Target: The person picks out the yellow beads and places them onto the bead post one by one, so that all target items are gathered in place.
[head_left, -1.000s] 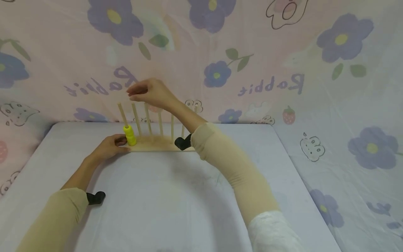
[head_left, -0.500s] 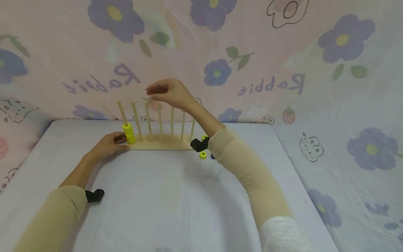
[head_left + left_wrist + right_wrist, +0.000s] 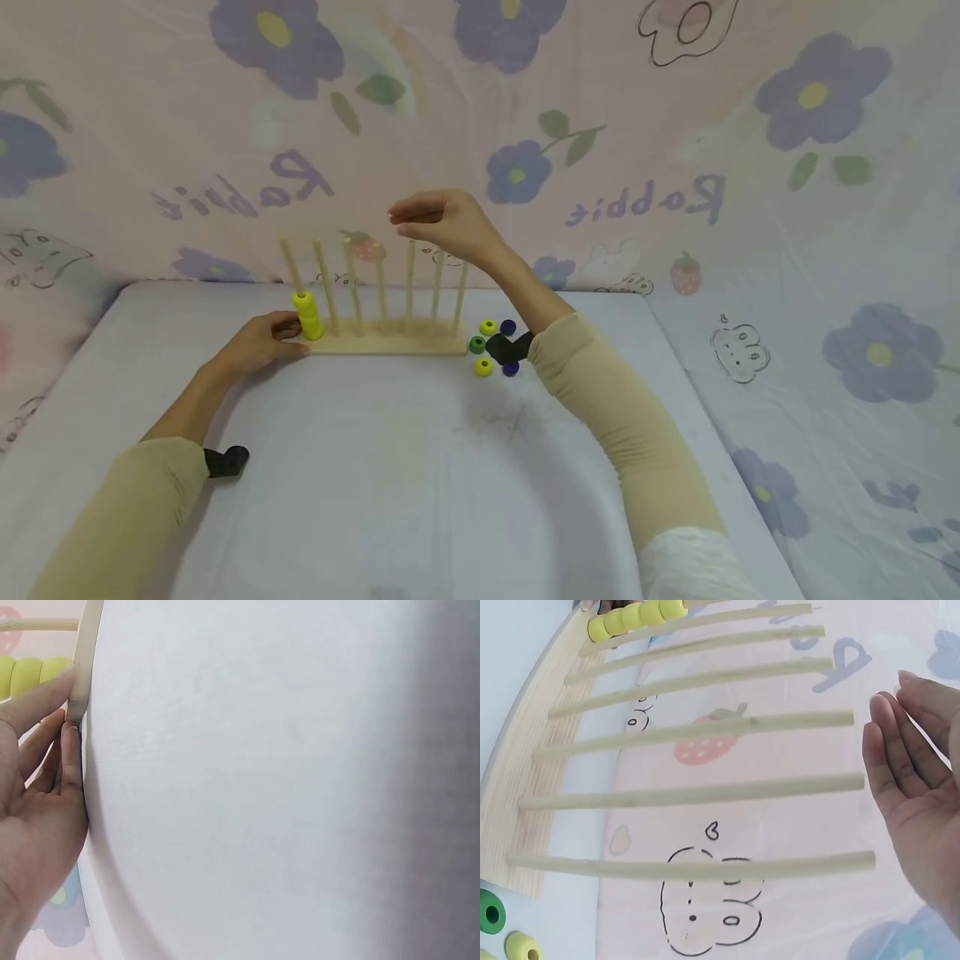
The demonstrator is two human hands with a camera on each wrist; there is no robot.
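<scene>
A wooden peg rack (image 3: 390,343) with several upright rods stands toward the back of the table. Yellow beads (image 3: 307,315) are stacked on its leftmost rod; the other rods are bare. My left hand (image 3: 258,343) grips the rack's left end, and in the left wrist view its thumb (image 3: 45,699) lies along the base beside the beads. Above the right half of the rack, my right hand (image 3: 453,225) is raised with nothing in it. In the right wrist view its fingers (image 3: 900,750) are relaxed, just off the rod tips.
Right of the rack lie loose beads: a green bead (image 3: 477,344), yellow beads (image 3: 483,367) and dark blue beads (image 3: 507,327), partly covered by the black wrist mount (image 3: 508,347). Behind the white table (image 3: 360,467) hangs a flower-printed cloth (image 3: 600,108).
My right hand has moved right, from over the left rods to over the right ones, uncovering the loose beads. My left hand stays at the rack's end.
</scene>
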